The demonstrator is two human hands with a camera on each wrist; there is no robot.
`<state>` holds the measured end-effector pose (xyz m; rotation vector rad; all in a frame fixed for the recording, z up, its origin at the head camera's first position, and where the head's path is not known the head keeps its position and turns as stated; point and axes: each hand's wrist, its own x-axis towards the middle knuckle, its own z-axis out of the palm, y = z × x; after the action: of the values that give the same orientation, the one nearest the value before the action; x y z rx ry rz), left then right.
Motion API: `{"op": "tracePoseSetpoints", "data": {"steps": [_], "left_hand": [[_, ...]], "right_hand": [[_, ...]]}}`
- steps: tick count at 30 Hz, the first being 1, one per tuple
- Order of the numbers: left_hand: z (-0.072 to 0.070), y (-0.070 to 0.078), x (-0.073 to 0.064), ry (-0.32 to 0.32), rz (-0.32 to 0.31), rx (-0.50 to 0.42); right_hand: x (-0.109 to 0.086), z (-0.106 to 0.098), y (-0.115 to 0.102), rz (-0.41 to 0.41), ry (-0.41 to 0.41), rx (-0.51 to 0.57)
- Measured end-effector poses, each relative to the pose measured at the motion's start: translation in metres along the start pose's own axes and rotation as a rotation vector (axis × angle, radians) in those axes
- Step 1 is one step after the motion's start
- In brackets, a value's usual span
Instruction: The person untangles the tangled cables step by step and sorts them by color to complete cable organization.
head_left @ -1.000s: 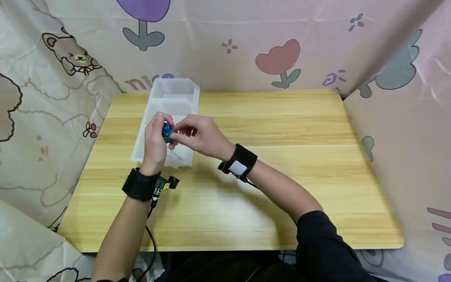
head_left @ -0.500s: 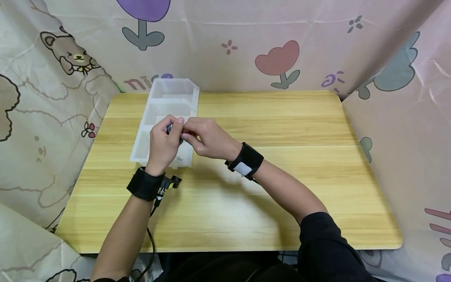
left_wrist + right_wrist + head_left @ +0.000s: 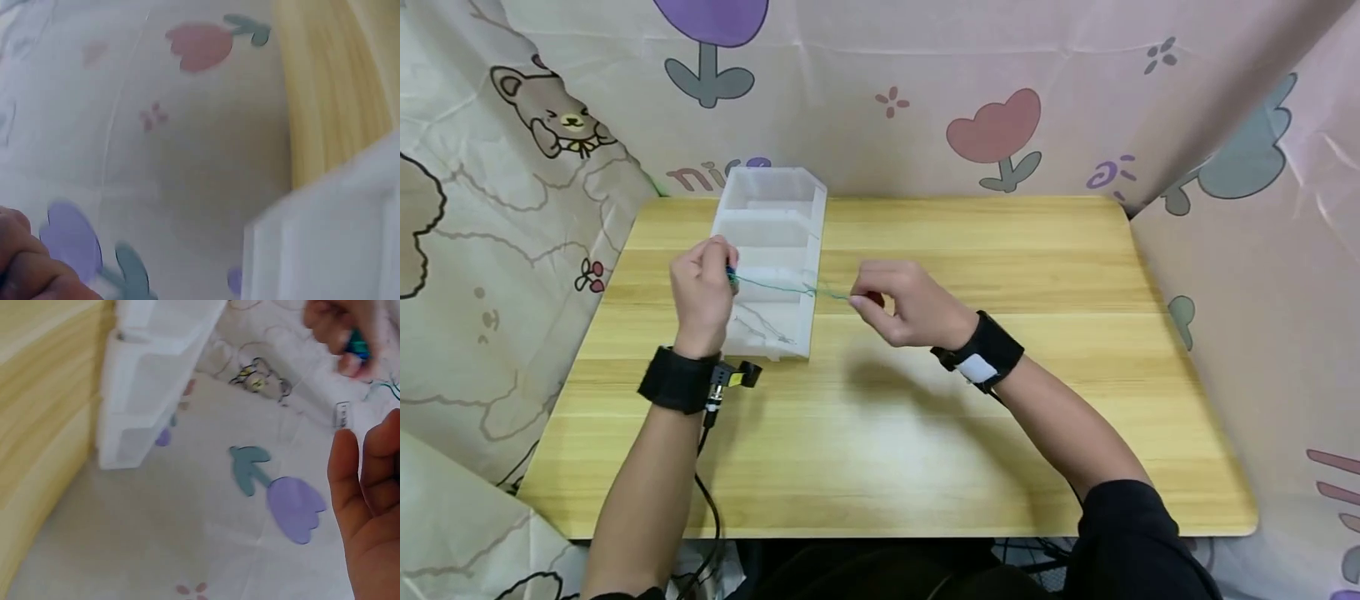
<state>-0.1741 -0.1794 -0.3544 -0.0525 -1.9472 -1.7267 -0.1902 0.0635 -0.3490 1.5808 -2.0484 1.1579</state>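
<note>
My left hand [image 3: 698, 287] grips a small bundle of blue and green thread [image 3: 732, 275] over the left side of a white box, the fingers hiding most of it. From the bundle a kinked green thread [image 3: 775, 288] runs across to my right hand [image 3: 913, 304], which pinches its far part between thumb and fingers to the right of the box. In the right wrist view the bundle [image 3: 357, 347] shows as a shiny blue-green patch in the left hand's fingers. Only some curled fingers [image 3: 37, 269] of the left hand appear in the left wrist view.
The white box [image 3: 813, 267] has three compartments and stands at the left of the wooden table [image 3: 985, 400]. Fine pale strands [image 3: 765, 323] show in its front compartment. Printed cloth [image 3: 880, 142] hangs around the table. Cables run from both wrist straps.
The hands have drawn apart: the right moved right, the left moved left with the bundle. A length of green thread now stretches between them.
</note>
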Motion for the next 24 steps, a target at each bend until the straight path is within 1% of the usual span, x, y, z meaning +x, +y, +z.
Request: {"op": "tracePoseSetpoints", "data": {"steps": [2,4,6,8,9,10,13,16,19,22,24], "left_hand": [[0.006,0.003,-0.001,-0.033,0.056,0.075],[0.017,0.007,-0.002,-0.071,0.104,0.113],[0.027,0.009,-0.005,-0.072,0.15,0.134],[0.035,0.01,-0.007,-0.048,0.179,0.126],[0.039,0.01,-0.008,-0.036,0.187,0.114],[0.042,0.01,-0.009,-0.024,0.193,0.108],[0.049,0.011,-0.012,-0.005,0.205,0.095],[0.053,0.012,-0.013,0.009,0.238,0.107],[0.053,0.013,-0.014,0.03,0.288,0.138],[0.052,0.012,-0.015,0.049,0.321,0.187],[0.051,0.009,-0.015,0.064,0.34,0.222]], "right_hand": [[-0.002,-0.002,0.004,0.043,0.052,-0.024],[0.0,-0.001,0.007,0.091,0.112,-0.085],[0.004,0.003,0.007,0.151,0.159,-0.134],[0.008,0.009,0.005,0.216,0.163,-0.141],[0.009,0.012,0.003,0.253,0.145,-0.125],[0.01,0.015,0.0,0.296,0.113,-0.088],[0.016,0.024,-0.007,0.431,0.007,0.054],[0.022,0.031,-0.012,0.534,-0.053,0.197],[0.026,0.035,-0.014,0.556,-0.071,0.282],[0.028,0.038,-0.016,0.548,-0.078,0.312],[0.028,0.041,-0.019,0.561,-0.071,0.318]]}}
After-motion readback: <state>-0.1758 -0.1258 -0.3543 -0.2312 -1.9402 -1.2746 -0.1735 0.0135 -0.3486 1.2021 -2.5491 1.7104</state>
